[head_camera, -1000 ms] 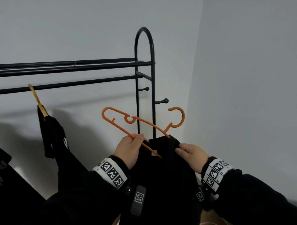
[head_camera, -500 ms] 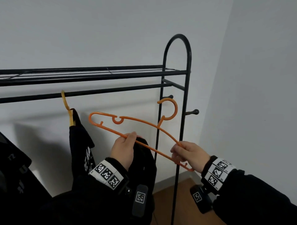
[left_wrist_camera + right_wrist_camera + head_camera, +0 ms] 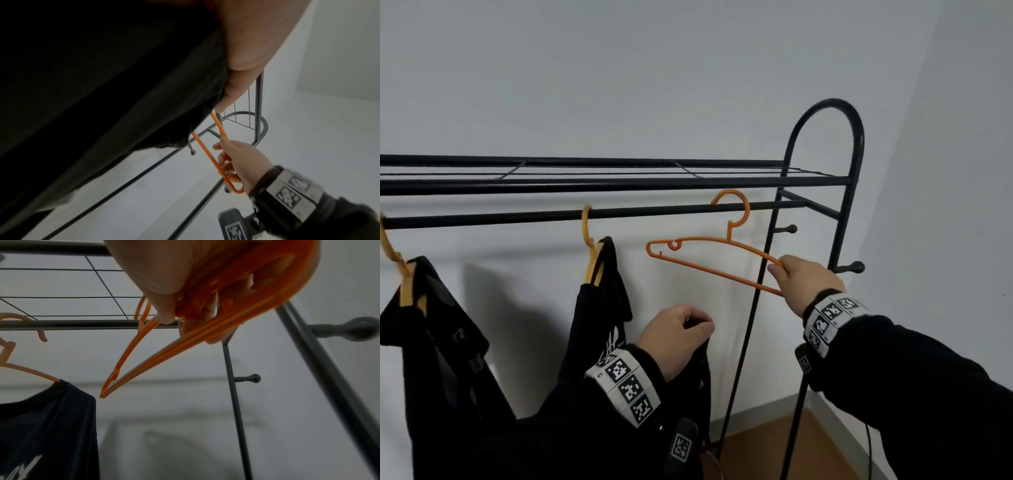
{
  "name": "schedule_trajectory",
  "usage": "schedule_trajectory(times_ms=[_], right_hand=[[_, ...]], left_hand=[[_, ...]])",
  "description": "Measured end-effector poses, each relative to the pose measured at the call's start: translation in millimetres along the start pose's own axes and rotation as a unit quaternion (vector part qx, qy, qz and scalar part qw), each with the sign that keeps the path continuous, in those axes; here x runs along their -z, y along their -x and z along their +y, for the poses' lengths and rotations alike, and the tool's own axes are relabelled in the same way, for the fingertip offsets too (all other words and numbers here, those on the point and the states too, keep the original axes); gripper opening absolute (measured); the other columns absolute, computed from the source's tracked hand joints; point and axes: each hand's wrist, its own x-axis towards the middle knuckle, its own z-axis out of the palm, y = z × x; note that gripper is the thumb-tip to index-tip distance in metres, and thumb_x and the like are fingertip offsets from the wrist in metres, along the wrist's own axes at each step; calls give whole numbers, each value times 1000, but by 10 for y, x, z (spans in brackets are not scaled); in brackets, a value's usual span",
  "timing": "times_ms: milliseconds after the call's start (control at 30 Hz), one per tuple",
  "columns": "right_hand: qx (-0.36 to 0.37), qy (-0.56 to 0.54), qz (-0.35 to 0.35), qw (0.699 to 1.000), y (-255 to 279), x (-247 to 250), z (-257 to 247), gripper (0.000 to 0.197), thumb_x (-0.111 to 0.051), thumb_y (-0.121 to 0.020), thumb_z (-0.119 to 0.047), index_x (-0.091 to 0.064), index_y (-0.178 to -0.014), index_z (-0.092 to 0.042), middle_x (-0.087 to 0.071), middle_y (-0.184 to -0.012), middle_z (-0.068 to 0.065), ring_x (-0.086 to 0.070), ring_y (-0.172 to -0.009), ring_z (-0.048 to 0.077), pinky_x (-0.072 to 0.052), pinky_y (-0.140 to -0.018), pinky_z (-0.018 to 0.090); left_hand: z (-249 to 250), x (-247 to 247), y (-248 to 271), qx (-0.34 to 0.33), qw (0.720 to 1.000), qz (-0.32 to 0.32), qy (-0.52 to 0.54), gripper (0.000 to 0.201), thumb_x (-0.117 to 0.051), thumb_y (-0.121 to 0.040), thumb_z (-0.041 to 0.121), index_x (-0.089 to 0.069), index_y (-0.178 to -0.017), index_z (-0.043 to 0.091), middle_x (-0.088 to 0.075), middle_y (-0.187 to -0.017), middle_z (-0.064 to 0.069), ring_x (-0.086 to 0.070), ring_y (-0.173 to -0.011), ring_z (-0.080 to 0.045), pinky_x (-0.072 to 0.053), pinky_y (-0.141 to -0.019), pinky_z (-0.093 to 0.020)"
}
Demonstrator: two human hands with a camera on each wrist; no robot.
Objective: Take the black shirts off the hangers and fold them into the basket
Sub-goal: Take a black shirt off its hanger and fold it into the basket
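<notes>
My right hand (image 3: 792,279) grips the right end of an empty orange hanger (image 3: 709,255), whose hook is up at the rack's hanging rail (image 3: 517,217). The same orange hanger (image 3: 144,363) fills the right wrist view, running through my curled fingers. My left hand (image 3: 678,334) is lower and holds a bunched black shirt (image 3: 702,370) that hangs down from the fist; this black shirt (image 3: 102,81) covers most of the left wrist view. Two more black shirts (image 3: 599,308) (image 3: 431,325) hang on pale orange hangers further left. No basket is in view.
The black metal rack (image 3: 825,113) has a wire top shelf and an arched end post with knob pegs (image 3: 854,267) just right of my right hand. White walls meet in a corner on the right. Wooden floor (image 3: 774,445) shows below.
My left hand let go of the hanger and dropped with the shirt. My right hand lifted the bare hanger up and right until its hook reached the rail.
</notes>
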Motion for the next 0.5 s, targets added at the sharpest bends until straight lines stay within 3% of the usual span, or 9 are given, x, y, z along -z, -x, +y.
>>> schedule_trajectory(times_ms=[100, 233, 333, 400, 500], right_hand=[[-9, 20, -12, 1000, -105, 15, -228, 39, -29, -101, -52, -58, -94, -27, -63, -79, -6, -59, -70, 14, -43, -58, 29], [-26, 53, -52, 997, -121, -51, -329, 38, -33, -100, -52, -60, -97, -27, -65, -82, -5, -62, -74, 16, -49, -66, 32], [-29, 21, -62, 997, -41, -146, -240, 34, -38, -96, -56, -59, -100, -29, -65, -87, -7, -62, -78, 15, -52, -75, 36], [-15, 9, -31, 999, 64, -232, -124, 36, -41, -91, -61, -56, -111, -35, -65, -102, -11, -63, -91, 17, -50, -86, 43], [15, -18, 91, 996, 277, -315, 90, 44, -46, -89, -62, -52, -125, -37, -57, -122, -11, -54, -114, 19, -44, -93, 45]], left_hand=[[-35, 86, 3, -3, 1000, -9, 6, 12, -63, -90, 34, -70, -99, 31, -71, -93, 11, -67, -88, -4, -55, -84, -26], [-77, 127, 13, -14, 1000, -17, 3, 13, -61, -92, 32, -70, -102, 31, -70, -96, 14, -65, -92, -3, -54, -88, -25], [-89, 100, 25, -22, 999, -38, 14, 13, -61, -94, 31, -70, -103, 30, -69, -95, 14, -65, -91, -4, -53, -85, -23], [-84, 54, 35, -28, 998, -50, 14, 13, -61, -94, 31, -70, -103, 30, -69, -93, 14, -66, -91, -5, -53, -83, -22], [-44, -75, 68, -36, 997, -72, 11, 13, -61, -93, 31, -70, -102, 32, -69, -93, 13, -66, -90, -6, -55, -85, -24]])
